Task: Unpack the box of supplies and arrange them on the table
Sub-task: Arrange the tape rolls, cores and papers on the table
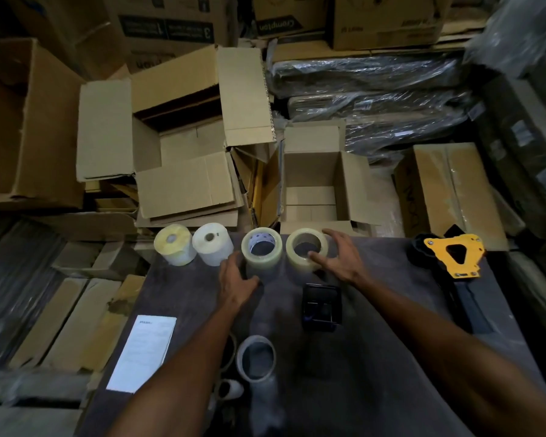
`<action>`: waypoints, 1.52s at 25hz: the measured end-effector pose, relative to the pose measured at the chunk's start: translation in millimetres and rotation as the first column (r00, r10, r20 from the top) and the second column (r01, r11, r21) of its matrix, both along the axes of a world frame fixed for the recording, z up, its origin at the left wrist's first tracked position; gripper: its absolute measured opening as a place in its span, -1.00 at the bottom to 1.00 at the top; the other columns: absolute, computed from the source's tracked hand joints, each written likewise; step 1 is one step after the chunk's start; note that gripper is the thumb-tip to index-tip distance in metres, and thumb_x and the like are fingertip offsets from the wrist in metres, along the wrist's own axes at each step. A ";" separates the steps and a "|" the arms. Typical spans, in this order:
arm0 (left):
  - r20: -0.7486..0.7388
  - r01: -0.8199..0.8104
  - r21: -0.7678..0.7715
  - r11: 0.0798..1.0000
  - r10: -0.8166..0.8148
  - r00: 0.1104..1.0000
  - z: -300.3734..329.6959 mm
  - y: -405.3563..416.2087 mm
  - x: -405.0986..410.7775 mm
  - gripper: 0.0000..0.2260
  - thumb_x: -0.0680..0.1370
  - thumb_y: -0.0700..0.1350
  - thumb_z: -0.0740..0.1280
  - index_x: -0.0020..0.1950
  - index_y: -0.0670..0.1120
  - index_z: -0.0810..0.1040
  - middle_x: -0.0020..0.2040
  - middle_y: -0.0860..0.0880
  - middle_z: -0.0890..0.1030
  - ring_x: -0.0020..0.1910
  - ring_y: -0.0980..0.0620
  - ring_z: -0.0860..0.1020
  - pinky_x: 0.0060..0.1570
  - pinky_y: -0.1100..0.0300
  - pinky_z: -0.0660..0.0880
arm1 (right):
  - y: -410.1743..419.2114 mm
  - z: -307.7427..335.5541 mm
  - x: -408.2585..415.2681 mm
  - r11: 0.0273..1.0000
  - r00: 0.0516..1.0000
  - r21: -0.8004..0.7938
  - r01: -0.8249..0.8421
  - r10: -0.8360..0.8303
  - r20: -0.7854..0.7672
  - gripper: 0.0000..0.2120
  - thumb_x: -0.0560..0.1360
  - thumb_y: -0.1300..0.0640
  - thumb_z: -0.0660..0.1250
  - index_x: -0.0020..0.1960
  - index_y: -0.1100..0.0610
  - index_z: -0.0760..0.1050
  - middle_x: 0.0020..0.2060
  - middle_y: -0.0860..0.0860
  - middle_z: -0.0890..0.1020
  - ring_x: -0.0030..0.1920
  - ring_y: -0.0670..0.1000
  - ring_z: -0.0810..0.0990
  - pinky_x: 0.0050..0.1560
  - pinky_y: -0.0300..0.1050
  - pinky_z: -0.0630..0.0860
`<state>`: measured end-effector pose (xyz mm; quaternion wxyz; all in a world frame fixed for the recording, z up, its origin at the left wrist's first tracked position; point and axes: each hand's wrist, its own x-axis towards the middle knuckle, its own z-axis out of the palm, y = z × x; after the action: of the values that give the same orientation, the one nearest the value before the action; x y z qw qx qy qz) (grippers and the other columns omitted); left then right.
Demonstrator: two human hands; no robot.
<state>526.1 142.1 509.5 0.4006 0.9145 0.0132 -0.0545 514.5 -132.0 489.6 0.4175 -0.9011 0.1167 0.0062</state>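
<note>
While upright, each tape roll (306, 249) touches a hand (338, 257).

Two bare forearms come into view from the bottom edge. No sleeves cover them up to that edge. The left hand (235, 280) and the right hand (339, 258) wear no gloves, rings, watch or bracelet.
</note>
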 end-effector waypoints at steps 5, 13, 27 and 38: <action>0.001 0.029 -0.046 0.998 -0.029 1.000 22.1 -11.1 -39.5 -0.74 0.44 -0.24 0.39 0.13 -0.11 0.57 -0.13 0.00 0.60 -0.09 -0.02 0.60 -0.14 0.30 0.46 | -9.5 17.0 -41.5 0.998 0.991 0.030 0.064 -0.067 0.115 -0.62 0.51 -0.25 0.24 0.23 -0.08 0.48 0.19 -0.05 0.59 0.19 -0.08 0.51 0.26 0.07 0.50; -0.089 -0.018 -0.192 0.981 0.001 0.996 17.3 -24.1 -126.9 -0.82 0.45 -0.25 0.35 -0.09 0.03 0.62 -0.22 0.05 0.64 -0.20 0.02 0.62 -0.30 0.34 0.52 | -19.1 23.9 -164.4 0.973 0.952 0.049 0.227 -0.232 0.199 -0.74 0.62 -0.03 0.18 0.04 0.06 0.61 -0.09 -0.04 0.66 -0.04 -0.04 0.62 0.01 -0.09 0.56; -0.220 0.154 -0.266 0.951 -0.216 0.951 -42.1 -58.8 -360.6 -0.81 0.36 -0.13 0.22 -0.30 0.10 0.59 -0.31 0.03 0.66 -0.31 -0.02 0.62 -0.31 0.22 0.56 | 8.2 -23.1 -430.4 0.857 0.861 0.138 0.496 -0.506 0.049 -0.80 0.50 0.11 0.39 0.11 0.08 0.62 -0.05 0.01 0.70 -0.02 -0.01 0.67 0.06 -0.11 0.59; -0.190 0.391 -0.258 0.884 -0.443 0.876 -46.2 -162.2 -426.5 -0.69 0.35 -0.06 0.44 0.10 0.04 0.63 0.01 0.07 0.69 -0.06 0.11 0.65 0.07 0.20 0.58 | -70.7 -41.7 -505.7 0.870 0.873 -0.177 0.459 -0.480 -0.093 -0.46 0.37 -0.03 0.24 0.28 0.19 0.50 0.13 0.19 0.59 0.18 0.22 0.53 0.20 0.01 0.46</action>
<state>99.7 -20.1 463.4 0.4694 0.8341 -0.1420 -0.2526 8.8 -202.7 447.9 0.3290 -0.8718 0.3604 -0.0438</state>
